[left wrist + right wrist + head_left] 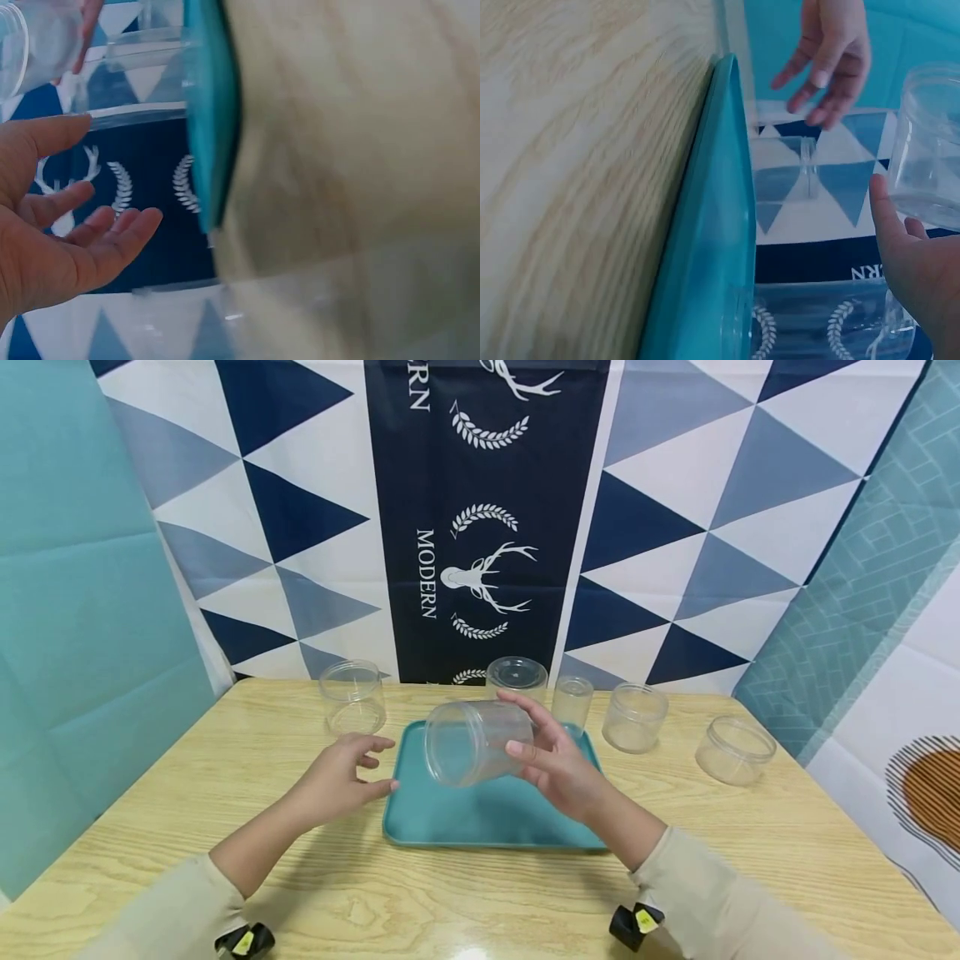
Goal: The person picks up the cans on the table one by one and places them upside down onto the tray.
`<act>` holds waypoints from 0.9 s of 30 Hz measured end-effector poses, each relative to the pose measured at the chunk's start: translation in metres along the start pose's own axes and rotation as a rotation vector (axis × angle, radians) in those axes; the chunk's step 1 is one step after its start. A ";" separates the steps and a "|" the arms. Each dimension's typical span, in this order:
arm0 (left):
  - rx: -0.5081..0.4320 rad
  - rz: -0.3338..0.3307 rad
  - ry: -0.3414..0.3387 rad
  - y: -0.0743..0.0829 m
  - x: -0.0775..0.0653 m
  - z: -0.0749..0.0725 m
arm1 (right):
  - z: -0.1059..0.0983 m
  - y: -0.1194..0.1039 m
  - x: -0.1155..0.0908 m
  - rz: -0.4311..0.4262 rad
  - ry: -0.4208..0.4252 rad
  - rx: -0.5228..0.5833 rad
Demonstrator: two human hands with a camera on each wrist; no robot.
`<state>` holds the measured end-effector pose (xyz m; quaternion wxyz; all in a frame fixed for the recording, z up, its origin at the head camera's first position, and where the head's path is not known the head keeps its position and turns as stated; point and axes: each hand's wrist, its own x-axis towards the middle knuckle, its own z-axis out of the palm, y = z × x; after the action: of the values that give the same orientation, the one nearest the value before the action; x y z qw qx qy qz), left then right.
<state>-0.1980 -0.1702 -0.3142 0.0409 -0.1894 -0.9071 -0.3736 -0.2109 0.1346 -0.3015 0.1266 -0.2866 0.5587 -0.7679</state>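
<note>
My right hand (558, 770) grips a clear plastic jar (453, 745) near its base, thumb on the near side and fingers over the far side. Tilted onto its side, the jar hangs above a teal tray (491, 827) with its wide mouth toward the left. In the right wrist view the jar (928, 154) shows a ringed rim. My left hand (341, 783) hovers at the tray's left edge, fingers spread and loosely bent, with nothing in them. A gap separates its fingertips from the jar in the left wrist view.
Along the back of the wooden table (247, 760) stand a clear jar (354, 702) at left, another jar (516, 677) behind the tray and a narrow one (573, 702). Two low jars, one nearer (634, 718) and one farther right (735, 752), stand right of the tray. A patterned cloth (480, 485) hangs behind.
</note>
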 end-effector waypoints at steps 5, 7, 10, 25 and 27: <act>-0.155 -0.213 -0.067 -0.008 0.004 0.008 | -0.003 -0.007 0.001 0.002 -0.012 -0.067; -0.230 -0.272 -0.087 -0.010 0.006 0.011 | -0.003 -0.009 0.002 -0.004 -0.013 -0.077; -0.291 -0.318 -0.101 -0.013 0.008 0.015 | -0.003 -0.012 0.004 -0.006 -0.018 -0.093; -0.354 -0.425 -0.122 -0.024 0.025 0.031 | 0.001 -0.017 0.020 -0.027 -0.028 -0.316; -0.374 -0.431 -0.143 -0.026 0.025 0.032 | 0.003 -0.018 0.022 -0.026 -0.028 -0.332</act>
<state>-0.2289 -0.1570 -0.3487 -0.1391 -0.0225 -0.8425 -0.5200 -0.2245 0.1268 -0.2774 0.0754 -0.3213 0.6723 -0.6626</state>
